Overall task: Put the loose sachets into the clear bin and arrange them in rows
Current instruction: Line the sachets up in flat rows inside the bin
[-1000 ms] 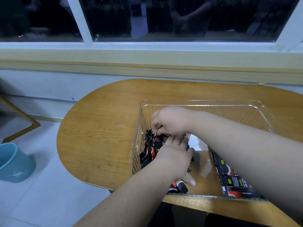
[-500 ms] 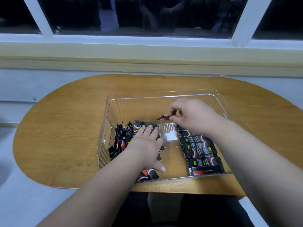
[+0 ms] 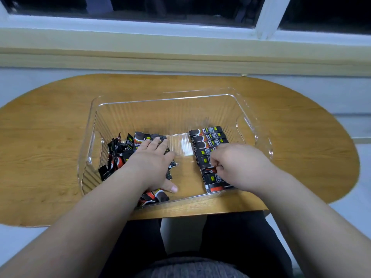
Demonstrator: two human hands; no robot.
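While I sit at the wooden table, its rounded ends curve off to either side and its straight near edge crosses above my lap. Beyond it runs a pale sill under a dark window with a white frame, and the wall sits close behind the table's far edge.

On the table stands the clear bin, ribbed along its walls, its near wall almost at the table's near edge. Inside, on the left, lies a jumbled pile of sachets, black with red and yellow marks, some tipped against the left wall. My left hand lies flat on that pile, fingers spread and open, thumb out on the bin floor. Along the right side is a neat row of sachets, laid side by side from the far end toward me. My right hand is down on the near half of that row, fingers curled in a pinch on a sachet there, covering part of the row.

Between pile and row the bin floor is bare, and the far third of the bin is open too. Bare tabletop spreads wide on both sides of the bin.
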